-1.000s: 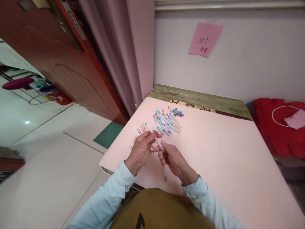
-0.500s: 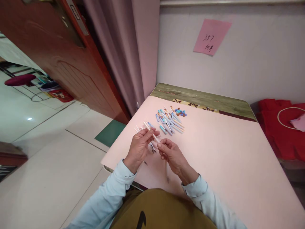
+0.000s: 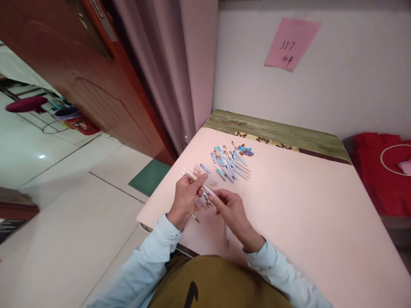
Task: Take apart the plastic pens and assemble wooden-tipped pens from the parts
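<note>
My left hand (image 3: 185, 197) and my right hand (image 3: 230, 209) meet over the near left part of the pink table (image 3: 305, 201). Both pinch one slim white pen barrel (image 3: 205, 188) that slants between them, fingers closed on it. Under and behind my hands lie a few loose white pen parts (image 3: 192, 173). Farther back is a pile of several blue and white pens (image 3: 229, 164), with a small heap of blue and brown caps (image 3: 245, 150) beside it. A thin refill (image 3: 227, 234) lies on the table by my right wrist.
The table's left edge drops to a tiled floor (image 3: 64, 205) with a green mat (image 3: 149, 176). A wooden door (image 3: 80, 81) and a curtain (image 3: 173, 72) stand to the left. A pink note (image 3: 291, 43) hangs on the wall. Red cloth (image 3: 382, 171) lies to the right.
My hands have drawn closer together and lower toward the table, still holding the pen barrel. The view has shifted slightly; the piles have not moved.
</note>
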`<act>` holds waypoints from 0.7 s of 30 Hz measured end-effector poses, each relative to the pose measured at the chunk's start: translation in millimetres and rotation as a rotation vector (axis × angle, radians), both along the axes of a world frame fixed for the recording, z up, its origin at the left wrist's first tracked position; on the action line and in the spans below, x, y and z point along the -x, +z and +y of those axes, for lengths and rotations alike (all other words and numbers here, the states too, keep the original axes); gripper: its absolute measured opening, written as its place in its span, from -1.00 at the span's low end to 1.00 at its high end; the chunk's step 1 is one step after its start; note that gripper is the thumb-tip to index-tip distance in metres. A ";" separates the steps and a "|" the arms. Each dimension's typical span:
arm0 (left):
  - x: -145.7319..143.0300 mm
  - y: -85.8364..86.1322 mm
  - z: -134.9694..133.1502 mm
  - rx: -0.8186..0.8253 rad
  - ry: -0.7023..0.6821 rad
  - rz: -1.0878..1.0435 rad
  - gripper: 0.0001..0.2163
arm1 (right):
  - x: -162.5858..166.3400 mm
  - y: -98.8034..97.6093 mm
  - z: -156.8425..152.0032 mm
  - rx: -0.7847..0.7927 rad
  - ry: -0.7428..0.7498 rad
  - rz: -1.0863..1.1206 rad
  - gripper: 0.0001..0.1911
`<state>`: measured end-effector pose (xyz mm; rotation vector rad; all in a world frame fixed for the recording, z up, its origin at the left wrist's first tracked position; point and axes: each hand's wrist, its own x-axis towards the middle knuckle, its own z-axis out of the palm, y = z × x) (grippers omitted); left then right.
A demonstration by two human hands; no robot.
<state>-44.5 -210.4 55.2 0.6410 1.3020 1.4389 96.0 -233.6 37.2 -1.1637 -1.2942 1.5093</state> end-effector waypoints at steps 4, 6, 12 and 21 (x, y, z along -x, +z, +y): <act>3.8 1.1 -1.4 0.008 0.010 0.047 -0.66 | 1.4 -0.7 -1.6 -0.242 -0.072 -0.217 -0.81; 6.9 5.1 -4.0 -0.009 -0.001 0.043 -0.71 | 3.8 -1.7 -2.0 -0.175 -0.046 -0.143 -0.78; 21.3 16.0 -17.4 -0.031 -0.256 -0.183 -0.66 | 8.0 -6.0 0.6 0.142 0.077 0.183 -0.64; 26.0 1.3 -8.2 -0.018 0.109 -0.045 -0.73 | 5.0 -12.8 1.9 -0.214 -0.063 -0.256 -0.82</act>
